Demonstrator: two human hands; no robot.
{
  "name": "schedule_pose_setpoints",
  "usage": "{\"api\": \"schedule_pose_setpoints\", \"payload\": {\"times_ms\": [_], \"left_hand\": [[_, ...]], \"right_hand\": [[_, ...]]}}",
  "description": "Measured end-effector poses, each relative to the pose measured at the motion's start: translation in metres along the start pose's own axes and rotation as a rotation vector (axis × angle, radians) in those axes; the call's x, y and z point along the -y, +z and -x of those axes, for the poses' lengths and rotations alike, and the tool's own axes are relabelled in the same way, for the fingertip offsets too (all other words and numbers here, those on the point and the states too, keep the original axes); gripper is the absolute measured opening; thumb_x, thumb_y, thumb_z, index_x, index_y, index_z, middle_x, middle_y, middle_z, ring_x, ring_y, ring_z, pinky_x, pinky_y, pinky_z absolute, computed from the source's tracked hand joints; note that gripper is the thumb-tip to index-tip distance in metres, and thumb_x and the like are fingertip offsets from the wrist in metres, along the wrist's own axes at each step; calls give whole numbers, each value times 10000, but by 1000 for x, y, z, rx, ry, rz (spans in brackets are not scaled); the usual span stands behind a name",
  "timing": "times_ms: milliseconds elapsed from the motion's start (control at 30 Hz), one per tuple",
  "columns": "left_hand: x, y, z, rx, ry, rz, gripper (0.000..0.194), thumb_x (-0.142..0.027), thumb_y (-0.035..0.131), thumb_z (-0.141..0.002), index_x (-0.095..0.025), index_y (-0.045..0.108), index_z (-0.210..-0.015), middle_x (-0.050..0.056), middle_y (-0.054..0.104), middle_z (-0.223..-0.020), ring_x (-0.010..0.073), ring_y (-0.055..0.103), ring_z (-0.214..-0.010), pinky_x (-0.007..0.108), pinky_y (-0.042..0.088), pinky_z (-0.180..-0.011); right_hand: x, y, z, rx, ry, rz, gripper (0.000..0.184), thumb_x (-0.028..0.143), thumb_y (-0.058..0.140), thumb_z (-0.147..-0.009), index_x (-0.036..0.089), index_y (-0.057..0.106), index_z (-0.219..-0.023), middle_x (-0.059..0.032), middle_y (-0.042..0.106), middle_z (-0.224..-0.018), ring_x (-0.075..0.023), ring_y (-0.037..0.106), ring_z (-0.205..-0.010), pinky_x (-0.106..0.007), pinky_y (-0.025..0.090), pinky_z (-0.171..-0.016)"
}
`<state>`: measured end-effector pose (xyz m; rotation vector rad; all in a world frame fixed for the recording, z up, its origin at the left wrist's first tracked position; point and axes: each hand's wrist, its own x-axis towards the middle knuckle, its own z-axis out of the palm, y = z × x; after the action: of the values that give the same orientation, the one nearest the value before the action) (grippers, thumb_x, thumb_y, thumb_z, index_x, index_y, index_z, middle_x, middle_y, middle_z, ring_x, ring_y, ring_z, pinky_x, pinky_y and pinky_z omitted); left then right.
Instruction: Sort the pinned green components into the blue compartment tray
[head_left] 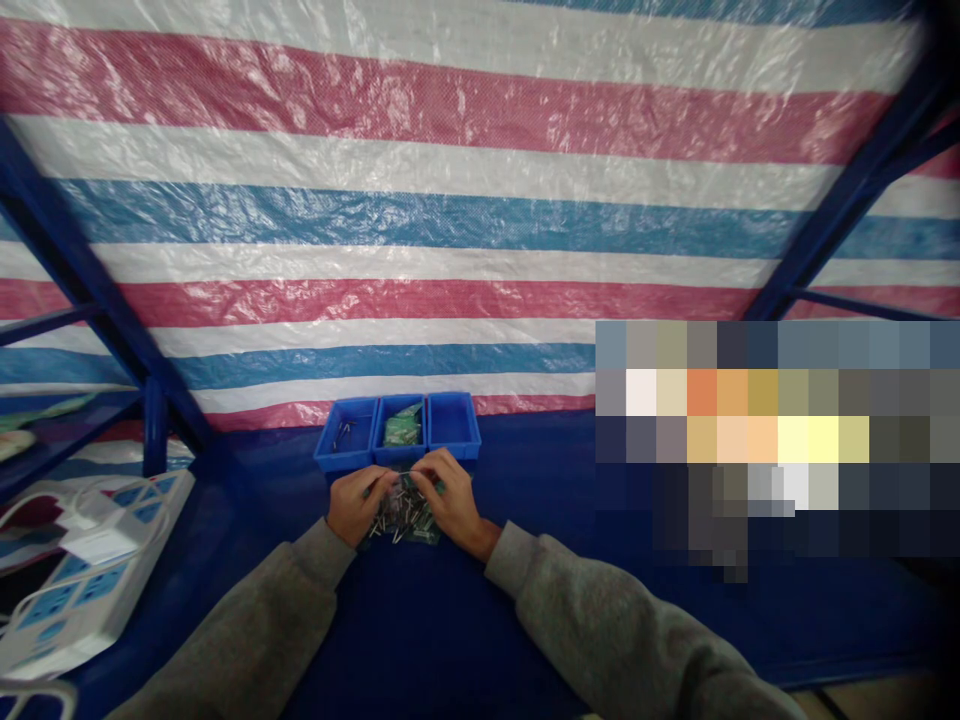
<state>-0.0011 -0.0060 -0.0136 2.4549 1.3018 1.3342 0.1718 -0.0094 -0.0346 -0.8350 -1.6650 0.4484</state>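
Note:
My left hand [355,507] is closed, thumb and fingertips pinched together at the upper left of a pile of small metal pieces [405,510]. Facing it, my right hand [456,508] makes a similar pinch from the other side. Whatever lies between the fingertips is too small to make out. The pile looks like thin silvery screws or pins, lying on or in green-tinted clear plastic [426,536]. Just beyond my hands stand three joined blue bins. A few slim metal pieces lie in the left bin [324,458]; green packets [403,426] fill part of the middle bin [380,452].
The right bin [472,452] completes the row on the dark blue table [420,640]. A white power strip [105,610] with a plugged-in adapter [101,530] and cables lies at left. Blue metal posts [82,255] frame a striped tarp [465,220]. Pixelation hides the right side.

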Motion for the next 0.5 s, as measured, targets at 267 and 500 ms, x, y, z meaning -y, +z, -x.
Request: {"api": "schedule_pose_setpoints", "payload": {"times_ms": [267, 500], "left_hand": [[2, 1, 1, -72, 114, 36, 178, -275, 527, -852, -178, 677, -848, 39, 709, -832, 162, 659, -804, 279, 518, -813], [-1, -2, 2, -31, -21, 53, 244, -263, 449, -893, -184, 642, -1019, 34, 701, -971, 153, 659, -885, 258, 505, -850]], "right_hand": [[-2, 1, 0, 12, -1, 13, 148, 257, 506, -882, 200, 635, -837, -40, 592, -824, -149, 560, -777, -264, 454, -711], [-1, 0, 0, -22, 8, 3, 181, 233, 469, -897, 204, 637, -956, -49, 615, -867, -152, 572, -804, -271, 460, -726]]}}
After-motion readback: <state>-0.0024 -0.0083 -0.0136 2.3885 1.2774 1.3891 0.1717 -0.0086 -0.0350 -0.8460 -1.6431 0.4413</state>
